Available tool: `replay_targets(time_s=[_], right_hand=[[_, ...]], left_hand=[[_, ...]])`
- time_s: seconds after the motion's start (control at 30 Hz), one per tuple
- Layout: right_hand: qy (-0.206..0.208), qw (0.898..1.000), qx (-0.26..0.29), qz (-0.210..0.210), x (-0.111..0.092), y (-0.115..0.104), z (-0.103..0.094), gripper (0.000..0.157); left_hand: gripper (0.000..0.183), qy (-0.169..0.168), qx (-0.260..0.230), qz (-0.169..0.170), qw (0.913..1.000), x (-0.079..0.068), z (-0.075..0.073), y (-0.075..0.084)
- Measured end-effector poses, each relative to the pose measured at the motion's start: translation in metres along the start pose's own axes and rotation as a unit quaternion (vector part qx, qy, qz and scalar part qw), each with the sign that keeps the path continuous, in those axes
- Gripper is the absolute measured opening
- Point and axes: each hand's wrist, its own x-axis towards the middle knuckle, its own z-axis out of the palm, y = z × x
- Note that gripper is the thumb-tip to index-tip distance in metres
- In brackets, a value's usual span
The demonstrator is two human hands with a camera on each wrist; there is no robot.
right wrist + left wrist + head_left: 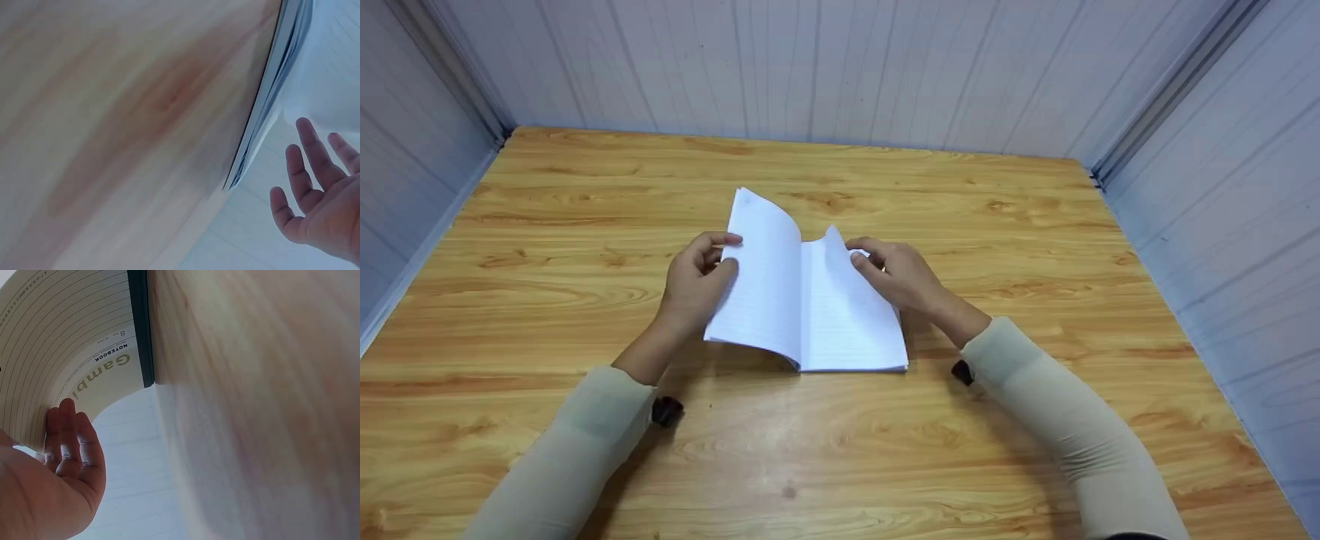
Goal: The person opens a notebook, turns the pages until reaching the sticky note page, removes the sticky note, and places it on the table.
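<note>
Left hand point(699, 279) in a side pinch on the open notebook point(765, 285)

Passing room lies over the table point(810, 457) in front of the notebook point(851, 349), between the sleeves point(1054, 409); raised pages point(765, 277) block the middle, walls point(847, 75) the back and sides.

Booth-like work enclosure; wider building type can't be told. Glossy wood-grain tabletop point(810, 465) fills most of frame. Pale back wall point(840, 75), panelled, vertical seams, spans the top. Matching left wall point(397, 157) and right wall point(1230, 217) close in the sides, hard by the tabletop edges. Grey corner strips, upper left point(450, 71) and upper right point(1176, 84).
</note>
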Motion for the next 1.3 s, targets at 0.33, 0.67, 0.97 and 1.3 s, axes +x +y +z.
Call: replay_targets(time_s=[0.33,0.67,0.97,1.3], right_hand=[[-0.091,0.992,-0.069,-0.046,-0.004,-0.011,0.003,0.044],[-0.148,0.982,-0.101,-0.060,-0.007,-0.023,0.006,0.053],[-0.163,0.979,-0.107,-0.065,-0.009,-0.033,0.011,0.058],[-0.171,0.973,-0.134,-0.077,-0.010,-0.045,0.016,0.061]], left_hand=[[0.031,-0.006,0.014,-0.005,0.9999,-0.001,-0.001,0.003],[0.030,-0.001,0.011,-0.010,0.9999,0.013,0.000,-0.029],[0.027,0.012,0.020,0.004,0.9997,0.014,0.001,-0.032],[0.032,0.021,0.041,0.018,0.9988,0.015,0.003,-0.033]])
